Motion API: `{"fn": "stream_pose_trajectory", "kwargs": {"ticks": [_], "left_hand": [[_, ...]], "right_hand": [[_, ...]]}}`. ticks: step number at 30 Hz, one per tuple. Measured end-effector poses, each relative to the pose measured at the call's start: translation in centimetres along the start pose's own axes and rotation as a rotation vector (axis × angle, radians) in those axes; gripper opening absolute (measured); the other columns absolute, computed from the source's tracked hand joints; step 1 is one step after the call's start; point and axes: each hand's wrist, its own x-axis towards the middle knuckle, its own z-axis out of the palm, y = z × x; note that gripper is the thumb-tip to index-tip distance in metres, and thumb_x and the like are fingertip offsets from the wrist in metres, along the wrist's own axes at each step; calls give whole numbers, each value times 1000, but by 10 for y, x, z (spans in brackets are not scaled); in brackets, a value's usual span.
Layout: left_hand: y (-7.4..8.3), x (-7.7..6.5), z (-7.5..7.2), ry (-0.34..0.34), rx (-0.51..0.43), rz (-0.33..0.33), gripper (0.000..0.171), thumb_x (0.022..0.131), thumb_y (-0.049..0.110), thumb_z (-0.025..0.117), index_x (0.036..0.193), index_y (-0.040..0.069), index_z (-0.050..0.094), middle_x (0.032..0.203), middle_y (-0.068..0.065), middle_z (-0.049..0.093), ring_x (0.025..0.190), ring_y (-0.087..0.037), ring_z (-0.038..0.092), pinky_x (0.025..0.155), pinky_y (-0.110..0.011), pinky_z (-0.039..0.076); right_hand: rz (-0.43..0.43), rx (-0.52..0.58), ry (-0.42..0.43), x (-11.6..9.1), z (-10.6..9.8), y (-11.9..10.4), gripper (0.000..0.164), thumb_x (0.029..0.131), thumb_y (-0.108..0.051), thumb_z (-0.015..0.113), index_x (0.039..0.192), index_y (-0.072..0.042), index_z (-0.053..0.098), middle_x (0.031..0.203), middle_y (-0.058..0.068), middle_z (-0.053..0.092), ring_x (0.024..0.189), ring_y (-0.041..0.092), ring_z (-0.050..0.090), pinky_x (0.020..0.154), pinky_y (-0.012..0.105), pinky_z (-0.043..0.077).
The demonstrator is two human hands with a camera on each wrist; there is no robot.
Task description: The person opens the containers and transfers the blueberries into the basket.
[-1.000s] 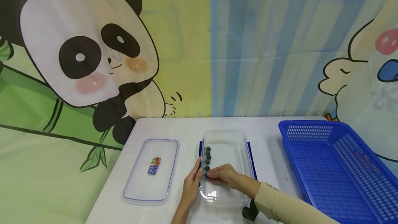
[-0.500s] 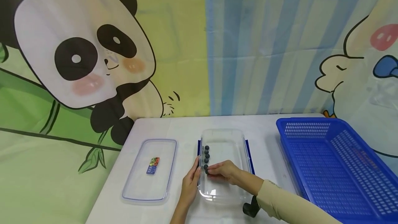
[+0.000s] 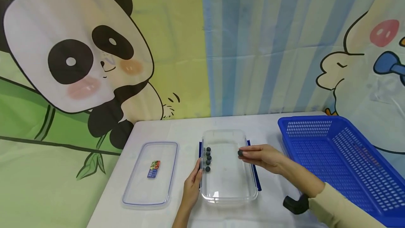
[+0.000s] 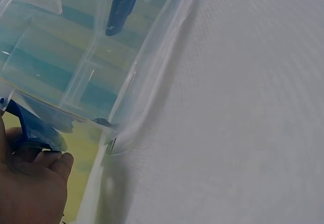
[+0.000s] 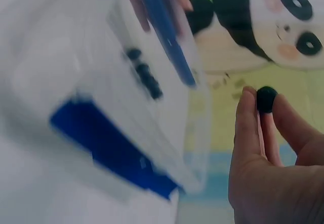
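My right hand [image 3: 264, 156] pinches a small dark ball [image 5: 267, 100] between thumb and fingertips. In the head view it overlaps the right part of a clear plastic storage container [image 3: 229, 200] with blue side clasps. Inside, along the container's left wall, several similar dark balls [image 3: 207, 162] form a row. My left hand [image 3: 191, 187] holds the container's left side. In the left wrist view, its curled fingers [image 4: 50, 159] are at the blue clasp [image 4: 35, 127].
A clear lid [image 3: 136, 196] with a fruit label [image 3: 154, 169] lies to the left on the white table [image 3: 177, 129]. At the right stands a large blue perforated basket [image 3: 303, 118]. A printed curtain [image 3: 177, 27] hangs behind the table.
My right hand has lifted a dark ball from the near end of the row and carried it rightward and away from me. The left hand stays at the container's side.
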Motion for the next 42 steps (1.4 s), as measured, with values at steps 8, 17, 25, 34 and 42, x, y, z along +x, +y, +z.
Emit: {"fn": "stream_pose_trajectory", "kwargs": {"ticks": [8,17,25,34,42], "left_hand": [[-16,2,2,11,-21,-9,44,99,19,44,140,8,38,141,-10,37,128,-25,36,103,-23,28],[3,-2,-1,11,-25,3,44,99,17,43,139,-1,37,140,-16,36,128,-30,35,104,-31,28],[0,-1,0,0,-56,-10,44,99,15,44,139,-1,36,141,-17,35,129,-29,33,100,-15,27],[-2,-1,2,1,-49,-26,44,99,15,44,139,1,37,141,-15,35,129,-28,33,101,-15,26],[-1,0,0,-2,-51,-41,44,99,17,43,140,2,36,142,-13,34,130,-26,32,101,-15,26]], "right_hand": [[-11,-2,-97,-59,-85,-29,26,94,-1,51,113,-7,67,114,11,63,106,24,60,94,36,45],[49,72,-328,-90,-177,-19,41,99,3,30,123,-9,61,122,9,58,115,22,54,100,36,38],[76,73,-379,-93,-228,5,42,100,2,27,126,-9,58,124,7,57,116,20,53,101,36,38],[216,102,-433,-87,-273,37,44,100,4,21,129,-2,53,130,11,52,121,22,48,106,41,30],[269,75,-385,-85,-281,44,41,100,1,24,127,-3,55,129,12,53,121,26,48,106,43,29]]}}
